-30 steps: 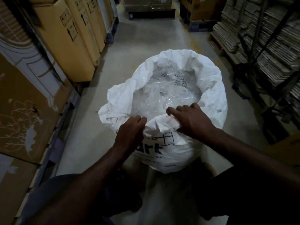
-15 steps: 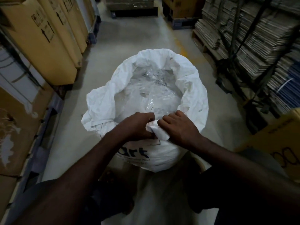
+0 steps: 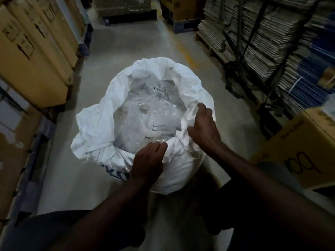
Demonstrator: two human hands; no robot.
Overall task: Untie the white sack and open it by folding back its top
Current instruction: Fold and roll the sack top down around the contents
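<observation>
The white sack [image 3: 101, 131] stands on the floor in front of me with its mouth wide open and its top rolled outward all around. Clear plastic bags [image 3: 154, 115] with printed text fill the inside. My left hand [image 3: 147, 163] grips the folded rim at the near edge, fingers curled over the fabric. My right hand [image 3: 203, 126] grips the rim on the near right side, fingers hooked over its inner edge. Blue lettering shows on the sack's near left wall.
Tall cardboard boxes [image 3: 36, 51] line the left side of the aisle. Stacks of flattened cartons [image 3: 262, 42] on pallets fill the right. A yellow box [image 3: 299, 147] sits close at the right. Bare concrete floor [image 3: 130, 42] runs ahead to more pallets.
My right hand has moved from the near middle of the rim to the right side. My left hand stays at the near edge. The view has shifted.
</observation>
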